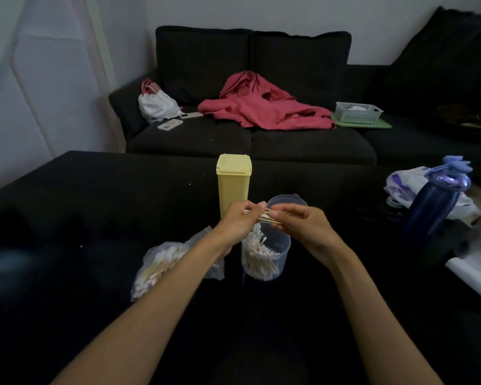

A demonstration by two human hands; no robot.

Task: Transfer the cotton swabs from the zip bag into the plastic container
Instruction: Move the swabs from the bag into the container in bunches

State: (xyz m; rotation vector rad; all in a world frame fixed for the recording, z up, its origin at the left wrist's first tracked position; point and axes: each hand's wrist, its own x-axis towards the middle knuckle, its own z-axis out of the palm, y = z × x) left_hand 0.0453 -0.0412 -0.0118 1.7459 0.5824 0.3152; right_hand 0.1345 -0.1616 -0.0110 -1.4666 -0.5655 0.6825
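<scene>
Both hands, left [238, 218] and right [303, 222], are pinching a few swabs [265, 215] in a closed grip; just below it the container [265, 254] is standing, the bag [161, 266] lying lower left.

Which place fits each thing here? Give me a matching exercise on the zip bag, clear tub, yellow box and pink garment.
Things:
1. zip bag
2. clear tub
3. yellow box
4. pink garment

Places:
A. on the sofa
B. under the left forearm
C. standing behind the hands, lid shut
D. below the bunch of swabs pinched by both hands

Pairs: 1-B, 2-D, 3-C, 4-A
</scene>
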